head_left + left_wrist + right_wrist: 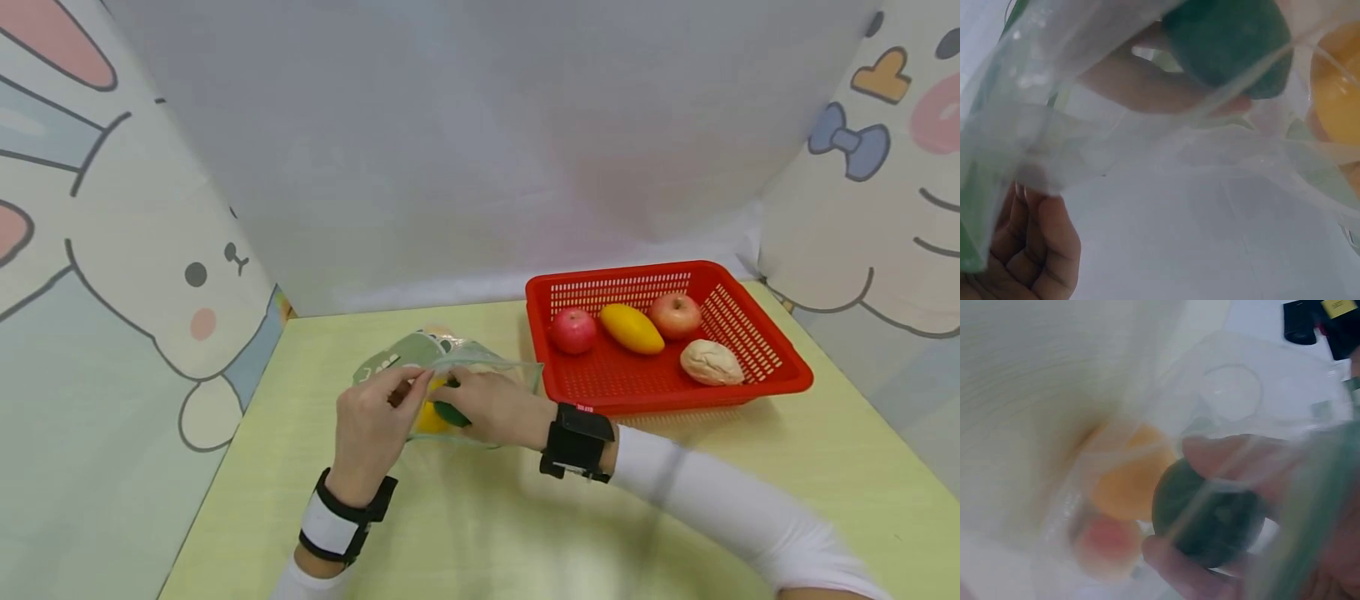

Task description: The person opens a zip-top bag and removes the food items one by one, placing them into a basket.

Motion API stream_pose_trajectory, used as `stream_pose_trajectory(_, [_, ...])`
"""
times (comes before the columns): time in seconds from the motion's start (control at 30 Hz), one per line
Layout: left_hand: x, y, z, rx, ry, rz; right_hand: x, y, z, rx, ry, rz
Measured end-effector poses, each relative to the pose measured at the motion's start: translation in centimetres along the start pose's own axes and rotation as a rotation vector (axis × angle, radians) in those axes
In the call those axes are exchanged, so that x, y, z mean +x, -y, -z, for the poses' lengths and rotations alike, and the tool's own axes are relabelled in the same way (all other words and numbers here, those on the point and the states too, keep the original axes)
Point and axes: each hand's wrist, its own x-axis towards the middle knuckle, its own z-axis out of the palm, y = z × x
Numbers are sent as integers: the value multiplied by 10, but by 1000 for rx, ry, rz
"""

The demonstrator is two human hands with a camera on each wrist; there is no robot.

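My left hand [369, 429] pinches the rim of a clear zip bag [393, 358] with green print, holding its mouth up. In the bag opening, my right hand [504, 408] grips a dark green, rounded toy fruit or vegetable [1207, 515] between thumb and fingers; its exact kind cannot be told. Beside it in the bag, the right wrist view shows a yellow-orange fruit [1132, 475] and a blurred pinkish-red fruit [1108, 547]. Through the film in the left wrist view, the green piece [1229, 47] appears above my curled left fingers [1054, 237].
A red plastic basket [600, 400] stands right of the bag. It holds a pink-red apple [573, 331], a yellow mango [632, 328], a paler red apple [675, 316] and a beige, wrinkled oval piece [712, 363]. Walls [480, 167] enclose the pale yellow table [465, 533] behind and at both sides.
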Motion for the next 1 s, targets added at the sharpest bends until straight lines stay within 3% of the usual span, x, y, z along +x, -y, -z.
stream_pose_trajectory(0.2, [-1,0,1,1,-1,6,-34,2,24,60,-27,55])
stream_pose_trajectory(0.33, [-1,0,1,-7,2,8,-57,-5,38,159,-44,48])
stream_pose_trajectory(0.5, [-1,0,-1,-13,-5,-1,-83,-26,58,245,-22,-60])
stream_pose_trajectory(0.77, [-1,1,-3,-19,4,9,-113,-73,81,199,-78,-193])
stream_pose_trajectory(1.0, [-1,2,-4,-25,9,14,-126,-139,82,140,58,-359])
